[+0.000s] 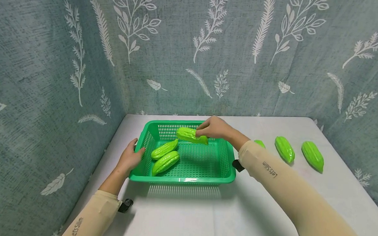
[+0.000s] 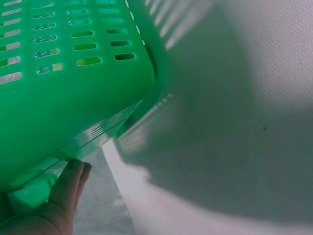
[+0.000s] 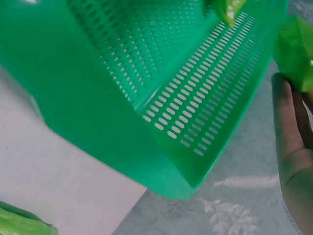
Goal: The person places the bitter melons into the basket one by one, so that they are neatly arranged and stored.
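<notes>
Over the back of a green plastic basket, my right hand pinches a bright green bitter melon near one end. In the right wrist view that bitter melon shows at the upper right against the fingers. Two more bitter melons lie on the left of the basket floor, one behind the other. At the basket's left rim rests my left hand, thumb over the edge and fingers outside. The left wrist view shows these fingers along the outer wall.
On the white table, right of the basket, lie a bitter melon and another farther right. A third one is mostly hidden behind my right forearm. Patterned grey-green cloth hangs behind and at the sides.
</notes>
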Motion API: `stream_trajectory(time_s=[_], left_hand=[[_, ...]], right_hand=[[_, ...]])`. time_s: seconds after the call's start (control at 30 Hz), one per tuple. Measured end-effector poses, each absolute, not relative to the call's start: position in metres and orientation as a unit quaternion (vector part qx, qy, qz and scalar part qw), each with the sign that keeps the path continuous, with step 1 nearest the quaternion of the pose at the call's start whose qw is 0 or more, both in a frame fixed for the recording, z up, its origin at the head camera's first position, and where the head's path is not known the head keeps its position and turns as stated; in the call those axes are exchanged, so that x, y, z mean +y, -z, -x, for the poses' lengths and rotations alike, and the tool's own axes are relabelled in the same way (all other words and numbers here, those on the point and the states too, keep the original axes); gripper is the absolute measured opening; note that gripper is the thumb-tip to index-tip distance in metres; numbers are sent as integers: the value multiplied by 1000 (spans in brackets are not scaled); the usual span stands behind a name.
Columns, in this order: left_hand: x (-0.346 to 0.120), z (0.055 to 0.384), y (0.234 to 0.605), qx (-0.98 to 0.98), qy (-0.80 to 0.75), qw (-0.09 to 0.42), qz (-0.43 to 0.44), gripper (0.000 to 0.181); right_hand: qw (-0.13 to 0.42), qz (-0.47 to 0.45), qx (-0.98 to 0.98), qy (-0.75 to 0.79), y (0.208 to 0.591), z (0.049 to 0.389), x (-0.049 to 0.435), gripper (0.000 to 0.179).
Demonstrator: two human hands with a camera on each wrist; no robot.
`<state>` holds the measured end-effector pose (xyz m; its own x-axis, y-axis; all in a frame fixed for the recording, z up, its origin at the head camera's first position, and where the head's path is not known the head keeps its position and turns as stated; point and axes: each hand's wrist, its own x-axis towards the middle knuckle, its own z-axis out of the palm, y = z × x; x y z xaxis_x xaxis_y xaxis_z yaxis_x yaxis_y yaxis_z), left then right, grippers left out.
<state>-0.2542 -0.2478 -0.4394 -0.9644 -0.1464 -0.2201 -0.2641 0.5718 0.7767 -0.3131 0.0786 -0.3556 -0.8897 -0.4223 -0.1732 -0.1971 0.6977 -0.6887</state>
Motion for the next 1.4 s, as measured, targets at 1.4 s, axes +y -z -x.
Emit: stream_trajectory(time_s=[1.4], left_hand=[[-247,254,440,878,-458,73,116,68]], right_hand=[[45,-104,843,526,335,335,219,63]])
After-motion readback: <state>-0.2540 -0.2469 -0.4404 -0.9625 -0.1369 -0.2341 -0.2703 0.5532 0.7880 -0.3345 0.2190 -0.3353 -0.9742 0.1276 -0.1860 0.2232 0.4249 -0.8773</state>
